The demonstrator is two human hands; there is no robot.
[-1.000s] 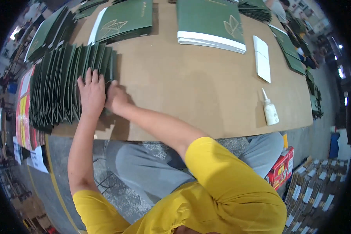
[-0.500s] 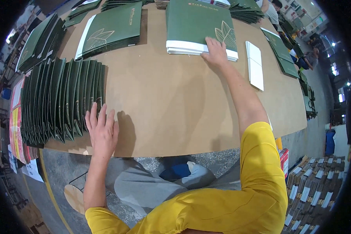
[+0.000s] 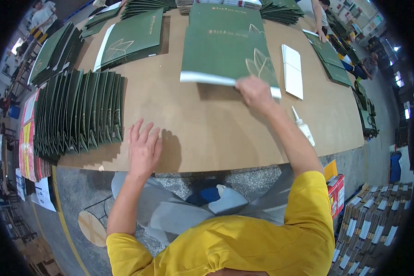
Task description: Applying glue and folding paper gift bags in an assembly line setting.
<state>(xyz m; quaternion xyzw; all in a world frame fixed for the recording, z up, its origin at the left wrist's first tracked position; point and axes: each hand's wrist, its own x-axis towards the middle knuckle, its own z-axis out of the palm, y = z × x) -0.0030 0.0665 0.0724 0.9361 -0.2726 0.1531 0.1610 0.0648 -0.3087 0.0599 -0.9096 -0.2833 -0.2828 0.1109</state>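
Note:
Pinched at its near edge by my right hand point(image 3: 255, 92) is a flat green paper bag point(image 3: 218, 50) with a gold leaf outline and a white strip. It is lifted at the near side and partly covers a stack of similar green bags point(image 3: 225, 14). My left hand point(image 3: 144, 147) hovers low over the brown tabletop point(image 3: 202, 147), fingers spread and holding nothing. Left of it stands a tight row of folded green bags point(image 3: 78, 110). White folded strips of card point(image 3: 292, 71) lie right of the lifted bag, with a white glue bottle point(image 3: 303, 127) closer to me.
More green stacks lie at the far left point(image 3: 131, 41) and along the right edge point(image 3: 329, 60). A person's hand point(image 3: 321, 34) touches the right one. Wrapped bundles point(image 3: 28, 142) stand beyond the left edge. A round stool point(image 3: 92, 228) is on the floor at lower left.
My right hand has gripped a green bag from the stack and drawn it toward me and to the left. My left hand has moved right, away from the standing row.

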